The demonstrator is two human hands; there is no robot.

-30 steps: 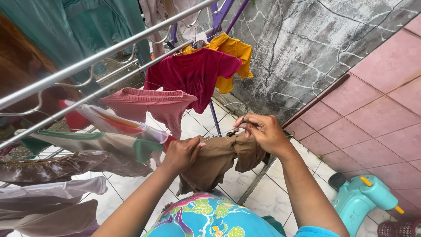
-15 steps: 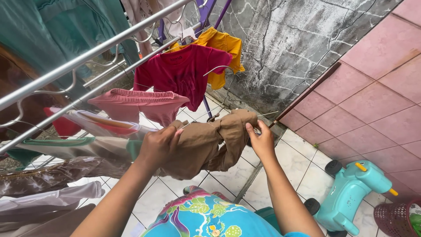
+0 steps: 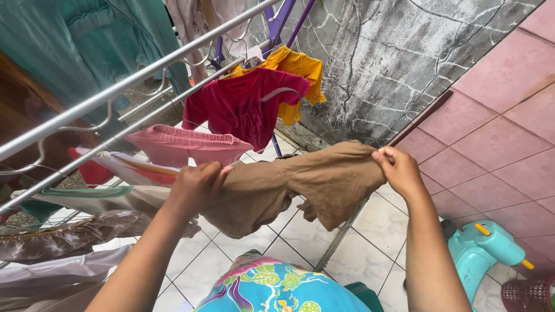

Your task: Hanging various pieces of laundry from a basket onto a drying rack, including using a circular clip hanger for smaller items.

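A soft, crumpled brown cloth garment (image 3: 300, 185) hangs stretched across the middle of the frame between both hands. The left hand (image 3: 196, 186), left of centre, is clenched around one bunched end, fingers curled tight into the fabric. The right hand (image 3: 398, 167), right of centre, pinches the other end between thumb and fingertips. The cloth sags in loose folds below the hands.

Half a second ago the garment was bundled closer together; now the hands are farther apart and it is pulled out longer and flatter, and the right hand has shifted toward the right.

Smooth grey metal rails of a drying rack (image 3: 133, 86) slant across the upper left, carrying a pink ribbed garment (image 3: 185, 144), a magenta shirt (image 3: 245, 104) and a yellow shirt (image 3: 298, 69). Behind them stands a cracked, mottled grey wall (image 3: 393, 58); glossy pink tiles (image 3: 509, 115) fill the right.

At the lower right a turquoise plastic toy (image 3: 483, 254) is cut off by the arm and frame edge, so its full shape is unclear. The left fingertips are hidden inside the fabric.
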